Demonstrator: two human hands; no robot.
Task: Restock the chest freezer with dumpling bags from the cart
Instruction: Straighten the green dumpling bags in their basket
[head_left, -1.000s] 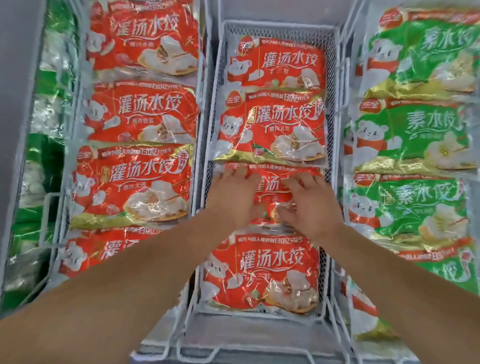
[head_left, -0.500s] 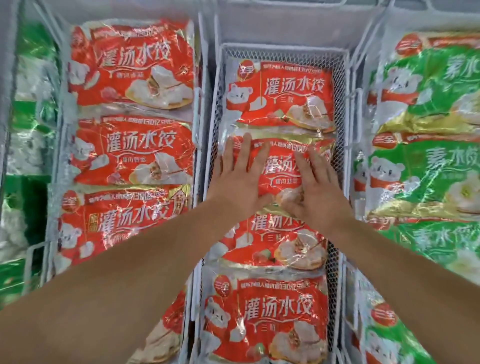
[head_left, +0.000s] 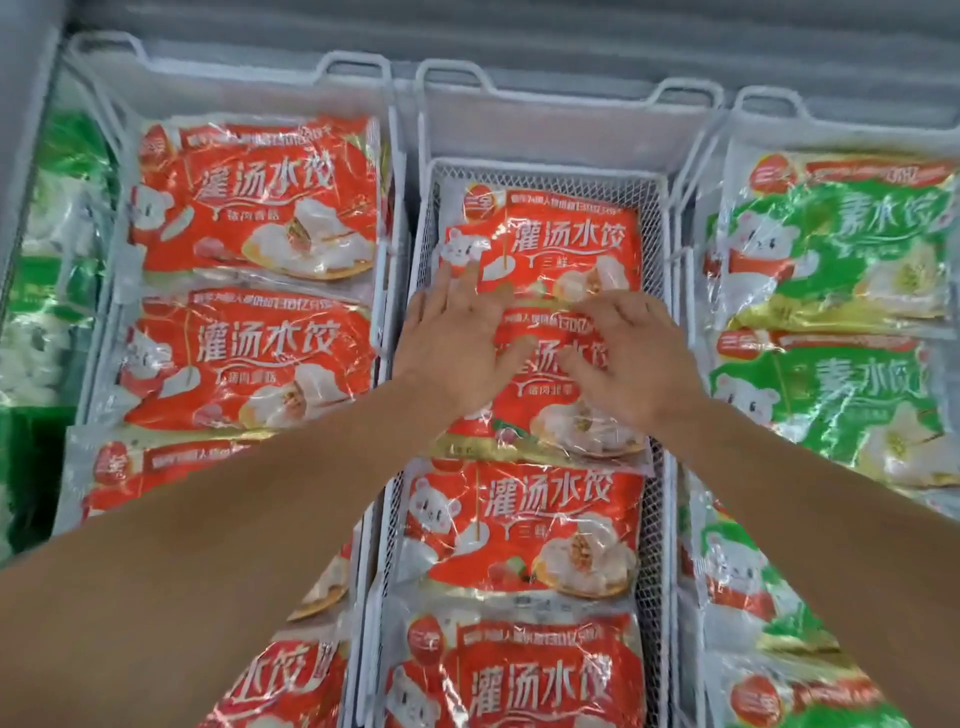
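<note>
Both hands are down in the freezer, flat on a red bag (head_left: 540, 400) in the middle basket (head_left: 655, 218). The left hand (head_left: 457, 343) lies with fingers straight and slightly spread, fingertips reaching the lower edge of the far bag (head_left: 550, 244). The right hand (head_left: 631, 358) sits just beside it, fingers spread and lightly bent, pressing on the bag's top; neither hand pinches anything. That bag overlaps the far one and lies over the top edge of the near bag (head_left: 524, 525). More red bags (head_left: 254, 202) fill the left basket, green bags (head_left: 841, 234) the right one, and green packs (head_left: 62, 218) line the far left.
</note>
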